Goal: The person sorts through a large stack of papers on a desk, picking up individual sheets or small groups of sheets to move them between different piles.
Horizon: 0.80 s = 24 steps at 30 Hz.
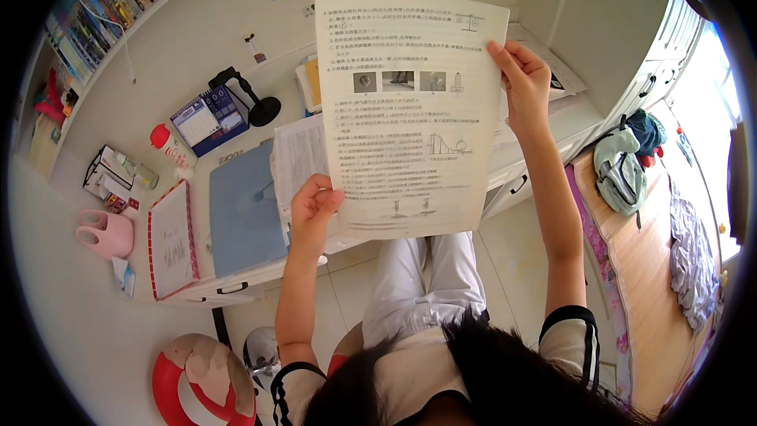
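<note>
A printed paper sheet [378, 122] with text, small photos and line diagrams is held up in front of me, above the desk edge and my lap. My left hand [313, 209] pinches its lower left edge between thumb and fingers. Higher up, my right hand [523, 83] grips the upper right edge, thumb on the printed side. The sheet hides part of the desk behind it. Close to my left hand, a blue mat or folder [248, 209] and some loose printed papers [298, 162] lie on the desk.
On the desk stand a desk calendar [209, 120], a black lamp [264, 110], a red-capped bottle [167, 140], a pink container [106, 233] and a red-edged booklet [171, 244]. Bookshelves [110, 12] rise at the far left. A backpack [620, 170] sits on the right on a wooden surface [631, 268].
</note>
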Available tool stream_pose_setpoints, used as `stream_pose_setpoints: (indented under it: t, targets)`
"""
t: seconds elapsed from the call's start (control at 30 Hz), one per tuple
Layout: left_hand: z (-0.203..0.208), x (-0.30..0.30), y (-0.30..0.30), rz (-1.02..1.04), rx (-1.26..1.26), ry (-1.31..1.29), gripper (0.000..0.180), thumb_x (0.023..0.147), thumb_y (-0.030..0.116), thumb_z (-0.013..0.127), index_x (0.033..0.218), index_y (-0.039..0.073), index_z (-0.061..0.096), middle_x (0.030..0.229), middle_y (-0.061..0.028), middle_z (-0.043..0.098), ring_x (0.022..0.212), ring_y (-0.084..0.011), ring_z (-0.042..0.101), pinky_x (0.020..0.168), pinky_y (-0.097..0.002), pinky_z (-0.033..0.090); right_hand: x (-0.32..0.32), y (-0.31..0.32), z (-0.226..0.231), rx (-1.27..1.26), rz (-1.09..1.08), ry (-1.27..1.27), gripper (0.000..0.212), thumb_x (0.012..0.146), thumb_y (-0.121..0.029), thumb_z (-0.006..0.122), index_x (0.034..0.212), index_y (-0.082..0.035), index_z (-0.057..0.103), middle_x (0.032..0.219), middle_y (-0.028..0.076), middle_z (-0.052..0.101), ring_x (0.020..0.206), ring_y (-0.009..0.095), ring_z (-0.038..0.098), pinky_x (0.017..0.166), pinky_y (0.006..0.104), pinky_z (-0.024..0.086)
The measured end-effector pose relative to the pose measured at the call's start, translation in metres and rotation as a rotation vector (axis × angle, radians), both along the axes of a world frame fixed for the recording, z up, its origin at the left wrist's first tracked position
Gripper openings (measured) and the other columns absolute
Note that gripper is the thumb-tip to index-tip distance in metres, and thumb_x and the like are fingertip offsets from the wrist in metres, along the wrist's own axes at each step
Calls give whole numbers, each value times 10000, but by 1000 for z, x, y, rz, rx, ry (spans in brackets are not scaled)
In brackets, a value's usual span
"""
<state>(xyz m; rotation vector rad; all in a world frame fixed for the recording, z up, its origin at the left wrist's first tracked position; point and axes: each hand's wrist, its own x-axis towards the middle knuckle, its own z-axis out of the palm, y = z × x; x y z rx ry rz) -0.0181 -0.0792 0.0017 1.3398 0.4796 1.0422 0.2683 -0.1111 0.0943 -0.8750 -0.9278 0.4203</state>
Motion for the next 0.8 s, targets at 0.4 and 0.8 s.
stream_pose_setpoints:
  t: [0.4,0.8]
  targets:
    - [4,1,-6,18,69,30,51,776,32,492,791,33,443,752,-52,589,698,-41,490,654,-167,356,3,-1,-3,40,23,11,161,723,-107,587,815,25,579,703,27,580,615,48,495,574,170,368]
    - [-2,3,-4,55,53,70,50,782,46,487,814,20,458,758,-71,596,685,-53,506,648,-178,370,4,3,-8,17,34,-24,139,765,-99,536,830,22,558,708,33,574,602,48,507,572,162,386]
